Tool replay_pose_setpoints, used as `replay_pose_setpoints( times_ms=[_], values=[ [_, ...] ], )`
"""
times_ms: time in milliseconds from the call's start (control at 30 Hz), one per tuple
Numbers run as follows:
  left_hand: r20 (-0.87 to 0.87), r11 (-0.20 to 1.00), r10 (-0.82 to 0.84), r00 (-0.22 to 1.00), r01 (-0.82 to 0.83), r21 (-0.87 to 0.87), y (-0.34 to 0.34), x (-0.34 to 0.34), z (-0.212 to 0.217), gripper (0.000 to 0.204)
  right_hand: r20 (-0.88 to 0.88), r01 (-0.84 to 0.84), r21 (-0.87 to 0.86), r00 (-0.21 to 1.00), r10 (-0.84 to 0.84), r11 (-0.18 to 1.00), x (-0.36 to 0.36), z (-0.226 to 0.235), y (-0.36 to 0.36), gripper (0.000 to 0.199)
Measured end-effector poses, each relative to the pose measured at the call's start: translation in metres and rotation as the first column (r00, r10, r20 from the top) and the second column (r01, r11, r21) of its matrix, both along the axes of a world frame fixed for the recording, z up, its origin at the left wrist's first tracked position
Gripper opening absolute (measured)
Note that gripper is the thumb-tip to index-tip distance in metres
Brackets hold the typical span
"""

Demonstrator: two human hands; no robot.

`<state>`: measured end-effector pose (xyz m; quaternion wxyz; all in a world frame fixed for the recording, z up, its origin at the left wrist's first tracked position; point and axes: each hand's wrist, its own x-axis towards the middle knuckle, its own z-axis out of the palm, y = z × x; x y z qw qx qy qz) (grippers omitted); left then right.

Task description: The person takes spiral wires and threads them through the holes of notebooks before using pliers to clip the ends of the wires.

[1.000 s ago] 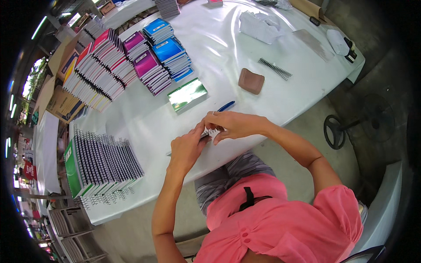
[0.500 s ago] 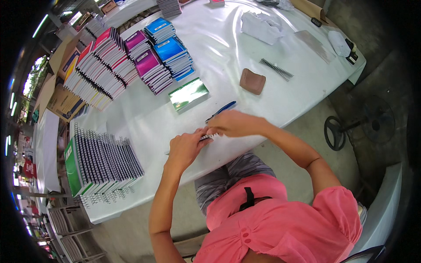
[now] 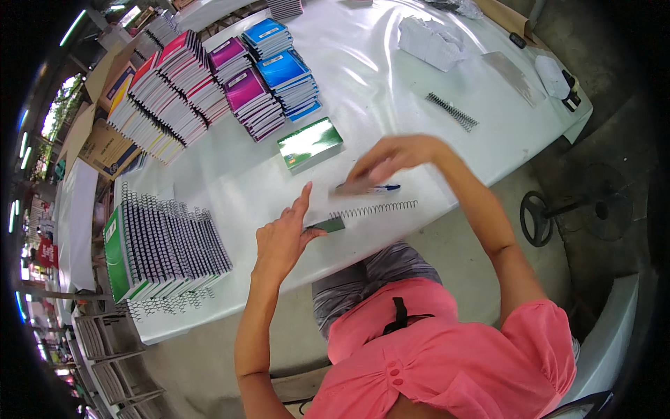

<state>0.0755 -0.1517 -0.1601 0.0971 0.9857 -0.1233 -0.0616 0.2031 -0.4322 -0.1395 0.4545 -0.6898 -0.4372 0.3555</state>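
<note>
Left hand [image 3: 283,239]: forefinger and thumb spread wide, thumb on green notebook [image 3: 329,225] by the table [image 3: 481,157]'s near edge.
Right hand [image 3: 391,162]: blurred near pen [image 3: 385,188]; I cannot tell its grip.
Room: white tabletop between coil [image 3: 375,209] and right edge.

White labels [image 3: 274,61] are sitting on blue notebks [image 3: 289,68], dark print [image 3: 106,149] is marking a cardbd box [image 3: 98,138], pale lettering [image 3: 47,247] is crossing a red item [image 3: 48,257]; all too sm. to read.

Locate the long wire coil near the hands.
In the head view, the long wire coil stretches just right of centre, its left end at the green pad by the left hand, the blue pen showing just above it.
</note>
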Motion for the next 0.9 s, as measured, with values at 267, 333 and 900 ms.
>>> replay_pose_setpoints(
  times_ms=[267, 333, 900],
  values=[
    [-0.059, 1.000, 0.008, 0.998, -0.008, 0.006, 0.005, 0.009, 0.007, 0.090, -0.044, -0.154, 0.002, 0.987, 0.154, 0.988, 0.004, -0.018, 0.045, 0.050],
    [-0.082, 1.000, 0.003, 0.997, -0.002, 0.011, 0.008, 0.010, 0.007, 0.089, 0.050, -0.112, -0.116, 0.992, 0.119, 0.987, 0.009, -0.027, 0.050, 0.055],
    [0.067, 0.980, 0.106, 0.992, -0.093, -0.175, 0.019, 0.007, -0.004, 0.087, -0.473, 0.013, 0.377, 0.863, 0.180, 0.926, 0.027, -0.062, 0.057, 0.057]
  ],
)
